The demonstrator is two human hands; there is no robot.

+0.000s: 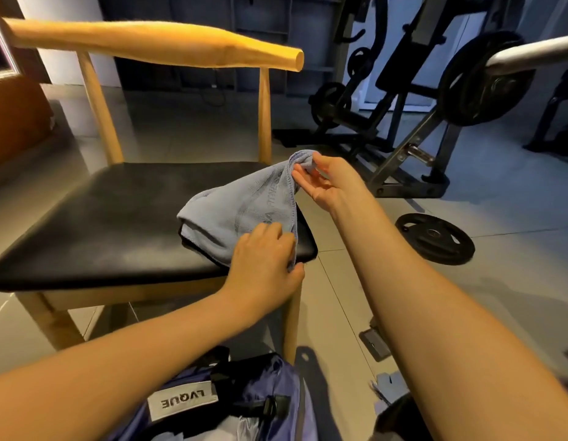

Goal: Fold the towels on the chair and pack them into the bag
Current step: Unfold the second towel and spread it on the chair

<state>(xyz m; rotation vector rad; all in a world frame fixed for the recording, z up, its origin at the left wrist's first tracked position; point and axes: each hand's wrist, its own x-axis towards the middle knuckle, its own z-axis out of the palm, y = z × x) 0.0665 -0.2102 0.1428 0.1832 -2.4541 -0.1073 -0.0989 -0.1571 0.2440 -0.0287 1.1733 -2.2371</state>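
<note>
Working a blue-grey towel (231, 214) on the black seat of the wooden chair (85, 218), at the seat's front right corner as seen from the head camera. Pinching the towel's near hem with the left hand (263, 253), thumb under the cloth and fingers curled over it, right at the front edge of the chair seat. Holding up the towel's far corner with the right hand (330, 179), just above the right edge of the chair seat, with a gathered bit of cloth nipped between thumb and fingertips and the palm turned toward the camera. Stretched between the two grips along a stitched hem, with faint woven lettering beside it; for the rest, slumped in a soft, unfolded heap on the chair seat, not yet in the bag. Cannot tell whether the dark strip under the heap's near side belongs to the chair seat or to another cloth. Down on the tiled floor in front of the chair, close to its front right leg: a purple-blue bag (260, 383) with black straps, a buckle and a white label. To the right of the chair, flat on the floor: a black weight plate (434, 238). Behind the chair and to its right: a dark weight machine (477, 81) loaded with plates
</note>
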